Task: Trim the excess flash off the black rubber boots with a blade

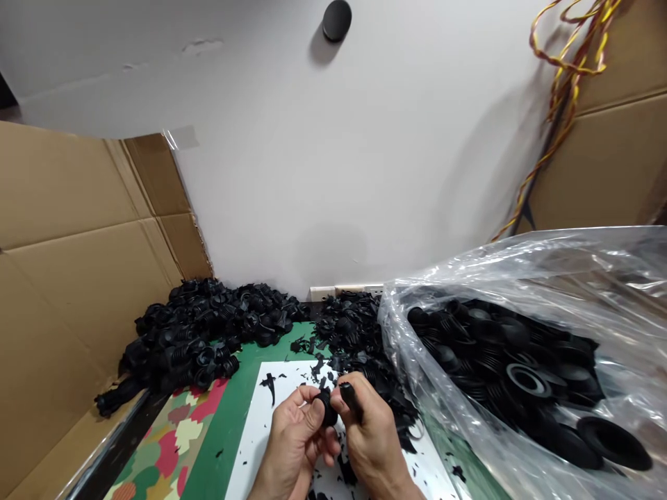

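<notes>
My left hand (292,434) pinches a small black ribbed rubber part (328,408) between thumb and fingers, above a white board (255,430). Close against it on the right, my right hand (372,434) is closed around a short black handle (350,400). The working end of that tool is hidden by the fingers and the rubber part, so its kind does not show. Black rubber scraps (269,386) lie scattered on the board around both hands.
A heap of black ribbed rubber parts (208,326) lies at the back left beside a cardboard wall (78,229). Black trimmings (354,323) pile up behind my hands. At right, a clear plastic bag (417,271) holds more rubber parts. Twisted yellow-brown wires (565,90) hang upper right.
</notes>
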Motion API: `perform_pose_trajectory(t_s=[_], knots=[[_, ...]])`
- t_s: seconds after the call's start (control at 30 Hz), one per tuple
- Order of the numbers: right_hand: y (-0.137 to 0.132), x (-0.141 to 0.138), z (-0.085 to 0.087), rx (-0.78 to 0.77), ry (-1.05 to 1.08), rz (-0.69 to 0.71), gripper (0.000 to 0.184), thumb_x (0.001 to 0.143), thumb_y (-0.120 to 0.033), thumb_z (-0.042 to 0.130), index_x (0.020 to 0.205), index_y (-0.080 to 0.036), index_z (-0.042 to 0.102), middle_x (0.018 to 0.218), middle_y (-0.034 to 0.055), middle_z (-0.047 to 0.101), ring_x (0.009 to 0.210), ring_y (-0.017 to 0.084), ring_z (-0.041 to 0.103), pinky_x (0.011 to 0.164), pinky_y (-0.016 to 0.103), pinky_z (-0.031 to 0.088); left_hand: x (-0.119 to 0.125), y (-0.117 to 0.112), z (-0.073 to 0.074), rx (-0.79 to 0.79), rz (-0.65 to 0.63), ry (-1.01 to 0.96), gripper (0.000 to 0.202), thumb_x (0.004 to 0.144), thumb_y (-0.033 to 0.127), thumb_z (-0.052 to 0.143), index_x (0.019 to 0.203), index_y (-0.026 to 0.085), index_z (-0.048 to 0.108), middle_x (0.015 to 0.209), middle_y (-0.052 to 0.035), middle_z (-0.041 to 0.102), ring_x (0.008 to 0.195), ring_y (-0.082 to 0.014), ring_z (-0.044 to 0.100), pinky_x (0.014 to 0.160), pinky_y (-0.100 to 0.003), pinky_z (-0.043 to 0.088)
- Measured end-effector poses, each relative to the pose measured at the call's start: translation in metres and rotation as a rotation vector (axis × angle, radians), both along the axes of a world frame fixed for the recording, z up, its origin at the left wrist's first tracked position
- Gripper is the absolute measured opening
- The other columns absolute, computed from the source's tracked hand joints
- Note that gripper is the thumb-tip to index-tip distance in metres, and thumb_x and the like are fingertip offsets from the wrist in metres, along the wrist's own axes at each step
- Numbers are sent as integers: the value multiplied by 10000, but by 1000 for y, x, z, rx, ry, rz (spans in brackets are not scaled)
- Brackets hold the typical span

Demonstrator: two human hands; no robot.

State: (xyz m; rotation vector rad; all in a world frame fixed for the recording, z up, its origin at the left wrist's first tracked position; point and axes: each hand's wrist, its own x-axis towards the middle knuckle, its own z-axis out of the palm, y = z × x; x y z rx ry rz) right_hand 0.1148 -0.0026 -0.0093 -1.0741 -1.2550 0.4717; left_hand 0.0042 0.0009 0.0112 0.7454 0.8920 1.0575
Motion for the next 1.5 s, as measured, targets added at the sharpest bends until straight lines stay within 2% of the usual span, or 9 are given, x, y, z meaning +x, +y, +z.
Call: perform_pose_trajectory(t_s=[0.1,0.27,0.5,0.63,0.7,0.87,1.07,1.23,1.5], knots=[[-1,-1,-2,8,-37,-2,240,824,-188,450,586,-218,449,540,-33,476,457,127,485,431,202,404,-1,1,-1,30,37,16,393,581,384,826,760,166,553,499,44,583,332,-69,510,315,-139,314],[-3,3,1,144,-21,110,119,795,-117,526,765,-206,599,707,8,601,625,144,594,563,201,475,-5,5,-3,49,89,10,399,578,400,825,766,161,567,479,42,579,333,-59,486,327,-135,304],[-4,7,3,82,52,158,119,772,-121,595,729,-207,666,754,25,606,681,160,615,610,220,494,-7,5,-4,99,64,20,352,598,392,816,703,130,606,441,32,567,318,-48,467,341,-140,295],[-4,8,4,91,36,163,170,755,-101,612,856,-224,671,816,34,631,740,169,629,645,226,502,-5,6,-4,110,100,32,376,570,409,826,709,128,620,427,41,557,313,-52,471,337,-142,296],[-4,8,3,98,18,178,146,774,-105,596,823,-220,671,797,31,620,724,164,619,640,225,494,-3,5,-3,99,111,27,385,548,408,836,691,130,612,443,41,567,308,-51,471,329,-142,293],[-3,3,1,45,46,158,168,806,-178,565,638,-196,561,676,-2,530,618,144,535,569,224,442,-2,3,-2,25,108,-35,367,547,363,847,696,144,593,532,24,616,327,-53,488,338,-151,322],[-5,-6,0,-89,87,127,322,919,-322,367,626,-215,447,571,-28,452,516,134,460,477,225,385,-3,2,-3,44,68,-30,334,586,366,827,706,136,616,465,33,573,318,-57,480,340,-148,306],[-5,-1,7,141,-4,94,109,802,-152,534,719,-207,579,684,5,574,609,146,576,542,217,466,-5,3,2,64,84,-54,359,582,394,822,619,133,579,438,38,541,304,-38,439,339,-142,282],[-3,11,1,229,-270,106,179,810,-44,493,839,-184,602,703,31,633,613,131,629,562,196,502,-6,6,1,48,131,6,383,513,407,844,652,135,613,407,41,537,288,-49,436,328,-145,239]])
